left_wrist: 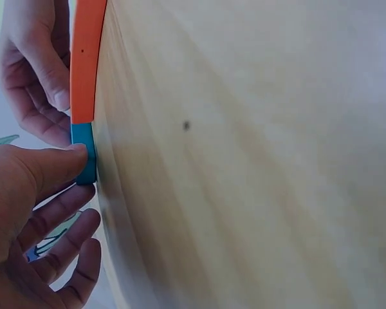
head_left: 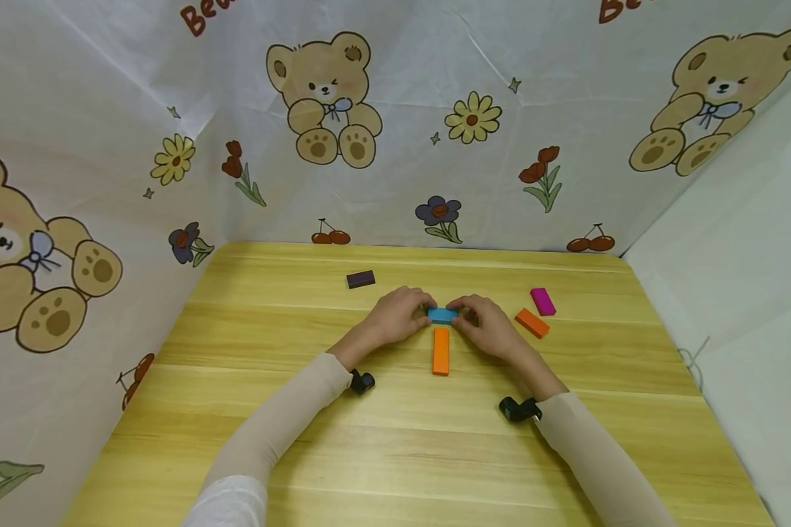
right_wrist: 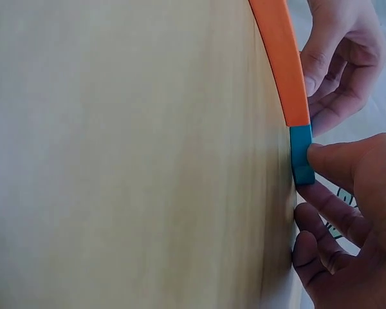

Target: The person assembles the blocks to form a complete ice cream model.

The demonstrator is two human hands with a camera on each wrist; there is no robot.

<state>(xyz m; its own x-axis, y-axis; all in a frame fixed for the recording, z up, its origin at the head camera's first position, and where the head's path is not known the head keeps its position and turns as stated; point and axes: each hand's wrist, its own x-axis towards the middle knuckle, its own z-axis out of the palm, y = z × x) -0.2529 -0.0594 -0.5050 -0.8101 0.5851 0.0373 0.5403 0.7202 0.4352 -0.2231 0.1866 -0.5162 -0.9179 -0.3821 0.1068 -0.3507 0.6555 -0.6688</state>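
Left hand (head_left: 398, 315) and right hand (head_left: 484, 326) pinched opposite ends of a blue block (head_left: 442, 315) on the counter (head_left: 369, 454); nearer orange block (head_left: 441, 353) lay just before it, dark block (head_left: 360, 279) far left.

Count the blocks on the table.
5: blue block, held by left hand and right hand; orange block, on its near side; second orange block and magenta block, on the right; dark block, back left.

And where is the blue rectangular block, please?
In the head view, the blue block is right of centre, held between the left hand and the right hand.
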